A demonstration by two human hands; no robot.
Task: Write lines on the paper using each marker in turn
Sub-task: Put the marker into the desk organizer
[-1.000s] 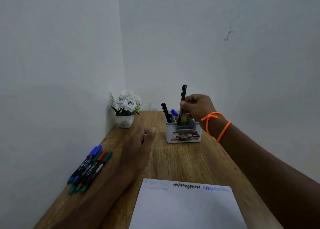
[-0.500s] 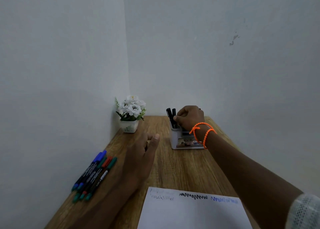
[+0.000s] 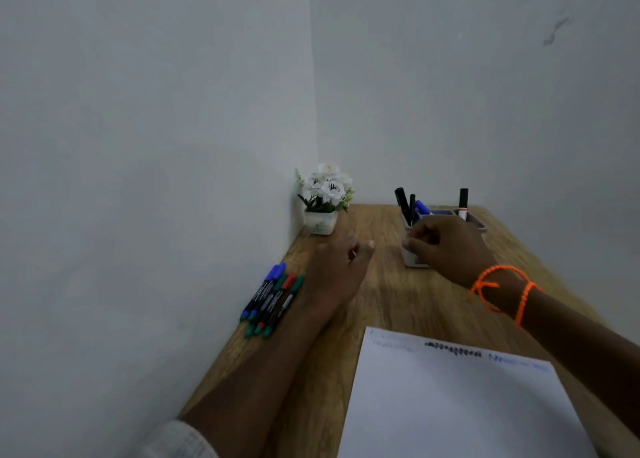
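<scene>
In the head view, the left hand (image 3: 341,270) is laid flat and relaxed on the table (image 3: 398,294), grasping nothing, presumably kept ready to steady the paper (image 3: 457,402) lying near it; used markers (image 3: 273,298) are grouped just beside its wrist. The right hand (image 3: 446,249) is curled in front of the holder (image 3: 414,258); whether anything is grasped cannot be told; unused markers (image 3: 403,203) are stood upright just beyond it.

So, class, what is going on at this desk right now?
A person sits at a wooden desk with a sheet of paper that already carries a black and a blue scribbled line. The right hand, fingers curled and holding nothing visible, is in front of the white marker holder. The left hand rests flat beside a row of capped markers.
</scene>
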